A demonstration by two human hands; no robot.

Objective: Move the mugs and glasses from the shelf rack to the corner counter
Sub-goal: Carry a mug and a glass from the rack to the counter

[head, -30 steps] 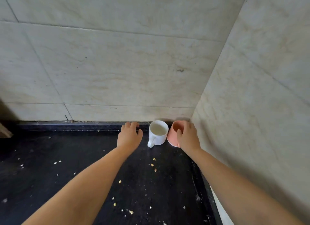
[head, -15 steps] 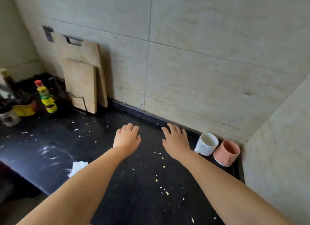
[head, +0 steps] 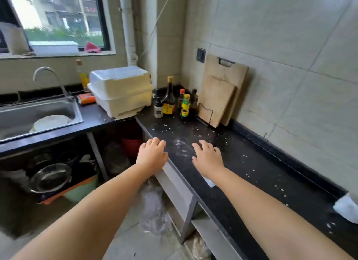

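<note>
Both my hands are empty with relaxed fingers. My left hand [head: 152, 155] hovers at the front edge of the black counter [head: 251, 174]. My right hand [head: 207, 157] is over the counter a little to its right. Only a sliver of the white mug [head: 346, 209] shows at the right edge of the view, on the counter. The pink mug is out of view. I cannot pick out any shelf rack with mugs or glasses.
Two wooden cutting boards [head: 219, 97] lean on the wall beside several sauce bottles [head: 174, 103]. A white lidded box [head: 122, 93] sits left of them, by the steel sink [head: 38, 116] with a tap. Pots and a basin lie under the counter. Crumbs dot the counter.
My view has swung left, away from the corner with the two mugs, toward the sink and window. Both hands drew back from the mugs and moved left, empty.
</note>
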